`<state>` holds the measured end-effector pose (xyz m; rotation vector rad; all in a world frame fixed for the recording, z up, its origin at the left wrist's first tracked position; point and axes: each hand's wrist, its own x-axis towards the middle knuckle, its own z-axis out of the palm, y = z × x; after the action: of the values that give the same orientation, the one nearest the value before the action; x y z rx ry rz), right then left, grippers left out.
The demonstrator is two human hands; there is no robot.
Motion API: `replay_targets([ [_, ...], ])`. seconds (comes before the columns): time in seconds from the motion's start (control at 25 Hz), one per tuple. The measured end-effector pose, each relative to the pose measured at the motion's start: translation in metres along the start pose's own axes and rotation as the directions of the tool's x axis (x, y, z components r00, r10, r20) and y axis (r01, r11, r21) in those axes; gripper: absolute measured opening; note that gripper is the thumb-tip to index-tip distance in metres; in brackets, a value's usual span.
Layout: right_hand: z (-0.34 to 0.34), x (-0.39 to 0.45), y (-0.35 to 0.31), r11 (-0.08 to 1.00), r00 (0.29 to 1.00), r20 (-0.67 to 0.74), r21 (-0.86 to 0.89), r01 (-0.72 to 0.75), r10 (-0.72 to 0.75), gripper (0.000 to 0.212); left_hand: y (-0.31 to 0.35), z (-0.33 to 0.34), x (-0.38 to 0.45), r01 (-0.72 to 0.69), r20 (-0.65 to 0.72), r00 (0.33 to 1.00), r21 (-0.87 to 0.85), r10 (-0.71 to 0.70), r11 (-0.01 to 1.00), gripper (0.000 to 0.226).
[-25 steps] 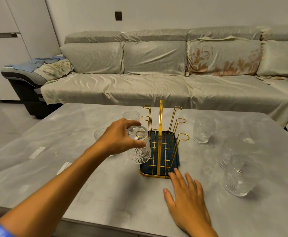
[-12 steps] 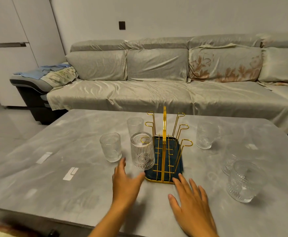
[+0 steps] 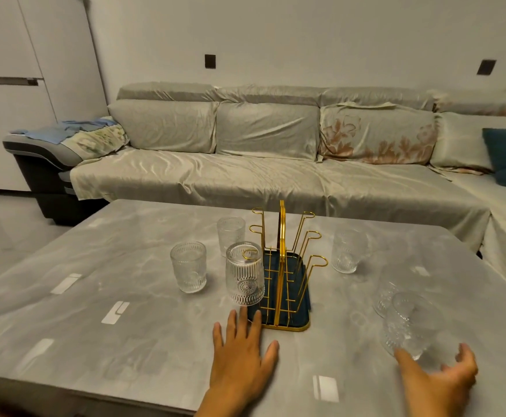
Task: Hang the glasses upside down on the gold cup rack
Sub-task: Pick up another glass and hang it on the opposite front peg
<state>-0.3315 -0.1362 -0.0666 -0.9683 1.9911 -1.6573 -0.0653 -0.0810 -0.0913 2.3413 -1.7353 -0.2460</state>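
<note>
The gold cup rack (image 3: 282,272) stands mid-desk (image 3: 95,296) on its dark tray. One ribbed glass (image 3: 245,273) hangs upside down on the rack's near left peg. Two upright glasses (image 3: 188,266) stand left of the rack, another glass (image 3: 348,250) to its right, and two more (image 3: 408,323) further right and nearer. The left hand (image 3: 242,359) lies flat and spread, empty, just before the rack's near corner. The right hand (image 3: 439,379) is open, fingers curving round the nearest glass without closing on it.

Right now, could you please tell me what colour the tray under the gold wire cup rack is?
Dark teal-blue, rimmed in gold; the tray shows best in the head view.
</note>
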Motion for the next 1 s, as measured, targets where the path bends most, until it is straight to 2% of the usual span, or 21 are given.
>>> replay_targets([
  [0.08,0.004,0.013,-0.005,0.985,0.980,0.192,-0.170,-0.016,0.049,0.096,0.001,-0.001,0.000,0.004,0.010,1.000,0.018,-0.004,1.000,0.078],
  [0.12,0.006,0.015,-0.008,0.979,0.970,0.237,-0.203,-0.006,0.055,0.092,0.002,-0.002,0.000,0.005,0.021,1.000,0.024,-0.006,1.000,0.078],
  [0.28,0.010,0.022,-0.013,0.974,0.958,0.287,-0.222,0.037,0.028,0.085,0.003,-0.006,-0.003,0.008,0.041,0.999,0.027,-0.009,1.000,0.078],
  [0.4,0.005,0.023,-0.019,0.979,0.904,0.425,-0.159,0.127,-0.048,0.092,0.003,-0.006,-0.003,0.013,0.057,0.998,0.033,-0.015,0.999,0.079],
  [0.52,-0.004,0.016,-0.053,0.972,0.804,0.553,0.049,0.228,-0.217,0.088,0.005,-0.006,-0.003,0.009,0.055,0.998,0.035,-0.011,0.999,0.078],
  [0.64,-0.012,0.012,-0.109,0.918,0.762,0.513,0.250,0.308,-0.395,0.073,0.004,-0.007,-0.004,-0.006,0.043,0.999,0.040,0.004,0.999,0.077],
  [0.72,-0.012,0.009,-0.146,0.876,0.733,0.483,0.324,0.358,-0.478,0.060,0.003,-0.006,-0.005,-0.011,0.029,1.000,0.036,0.010,0.999,0.077],
  [0.88,0.003,0.001,-0.186,0.798,0.640,0.479,0.321,0.509,-0.601,0.047,0.003,-0.007,-0.006,-0.012,0.024,1.000,0.029,0.011,1.000,0.075],
  [1.0,0.018,-0.002,-0.191,0.778,0.621,0.474,0.305,0.549,-0.624,0.044,0.004,-0.009,-0.006,-0.009,0.030,1.000,0.027,0.008,1.000,0.075],
])
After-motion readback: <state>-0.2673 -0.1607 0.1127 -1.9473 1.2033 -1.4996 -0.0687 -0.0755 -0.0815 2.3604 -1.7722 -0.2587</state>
